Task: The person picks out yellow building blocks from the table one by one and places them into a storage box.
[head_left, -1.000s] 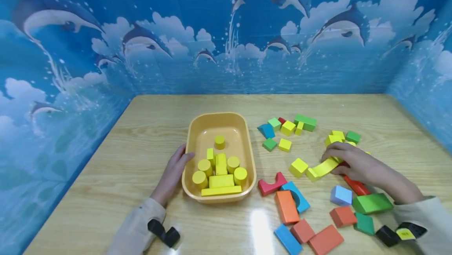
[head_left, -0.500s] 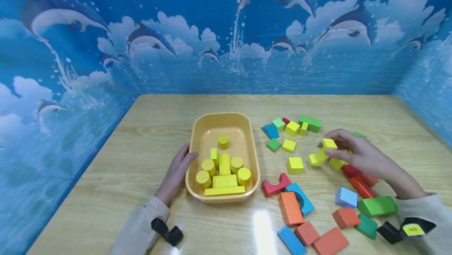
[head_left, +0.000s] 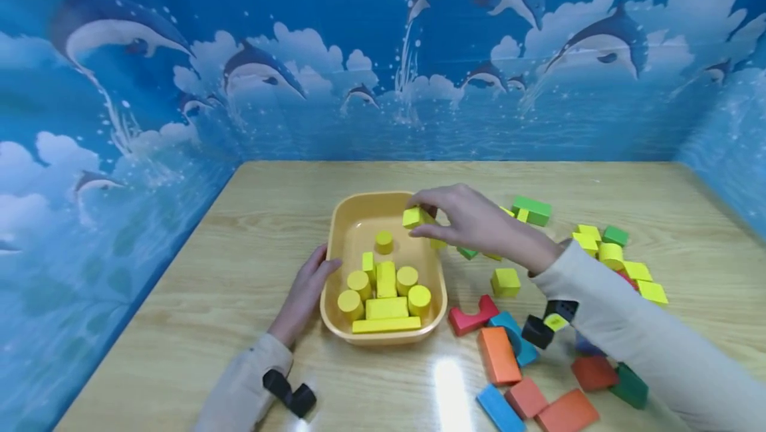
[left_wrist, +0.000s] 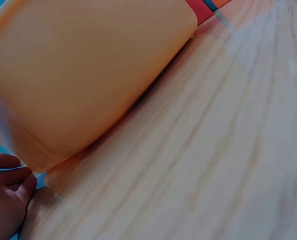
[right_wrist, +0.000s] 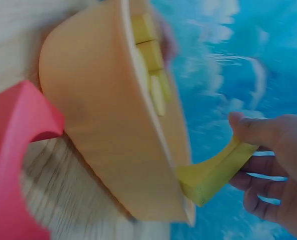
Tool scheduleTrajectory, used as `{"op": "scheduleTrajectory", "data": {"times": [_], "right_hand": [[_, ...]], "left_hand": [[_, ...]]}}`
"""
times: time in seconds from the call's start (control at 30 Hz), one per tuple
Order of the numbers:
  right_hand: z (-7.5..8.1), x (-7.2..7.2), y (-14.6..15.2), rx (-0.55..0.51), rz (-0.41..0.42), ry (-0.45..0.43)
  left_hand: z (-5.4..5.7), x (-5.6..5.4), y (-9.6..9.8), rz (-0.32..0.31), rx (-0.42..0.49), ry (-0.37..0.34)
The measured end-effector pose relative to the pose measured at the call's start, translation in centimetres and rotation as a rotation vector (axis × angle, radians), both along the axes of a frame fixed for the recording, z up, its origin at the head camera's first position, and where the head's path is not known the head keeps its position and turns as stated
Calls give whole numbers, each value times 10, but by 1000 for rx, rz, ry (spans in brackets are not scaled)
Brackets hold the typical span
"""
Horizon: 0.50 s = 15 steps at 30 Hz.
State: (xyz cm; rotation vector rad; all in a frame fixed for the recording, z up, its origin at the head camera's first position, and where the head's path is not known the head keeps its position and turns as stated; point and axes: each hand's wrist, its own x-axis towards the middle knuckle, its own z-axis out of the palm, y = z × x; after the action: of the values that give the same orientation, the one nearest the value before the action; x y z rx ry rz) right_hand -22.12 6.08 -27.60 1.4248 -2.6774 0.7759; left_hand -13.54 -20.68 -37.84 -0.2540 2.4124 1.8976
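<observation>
In the head view, a tan plastic tub (head_left: 359, 227) holds several yellow blocks: cylinders, rectangular blocks and a long flat bar (head_left: 386, 325) along the near side. My left hand (head_left: 304, 289) grips its left rim, thumb over the edge and fingers outside. My right hand (head_left: 473, 222) pinches a yellow arch block (right_wrist: 216, 172) between thumb and fingers. That block hangs over the tub's far right rim, with one end at the edge in the right wrist view. The left wrist view shows the tub's outer wall (left_wrist: 88, 75) and part of the left hand (left_wrist: 8, 195).
Right of the tub lie a red arch (head_left: 473, 316), a blue arch (head_left: 513, 335) and an orange block (head_left: 499, 355). A yellow cube (head_left: 505, 282) sits nearby. More yellow blocks (head_left: 610, 256) lie farther right. The right forearm covers part of the pile. A dolphin-print backdrop (head_left: 383, 86) encloses the table.
My right hand has picked up the yellow arch block from the pile and carried it left to above the tub. The left hand keeps its hold on the rim.
</observation>
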Motion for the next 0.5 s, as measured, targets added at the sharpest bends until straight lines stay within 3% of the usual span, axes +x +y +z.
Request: {"op": "scheduleTrajectory", "data": {"times": [0.27, 0.5], "right_hand": [[-13, -16, -58, 268, 119, 19], [-22, -18, -81, 388, 199, -25]], "left_hand": [[2, -1, 2, -4, -22, -23], [0, 0, 0, 1, -3, 1]]}}
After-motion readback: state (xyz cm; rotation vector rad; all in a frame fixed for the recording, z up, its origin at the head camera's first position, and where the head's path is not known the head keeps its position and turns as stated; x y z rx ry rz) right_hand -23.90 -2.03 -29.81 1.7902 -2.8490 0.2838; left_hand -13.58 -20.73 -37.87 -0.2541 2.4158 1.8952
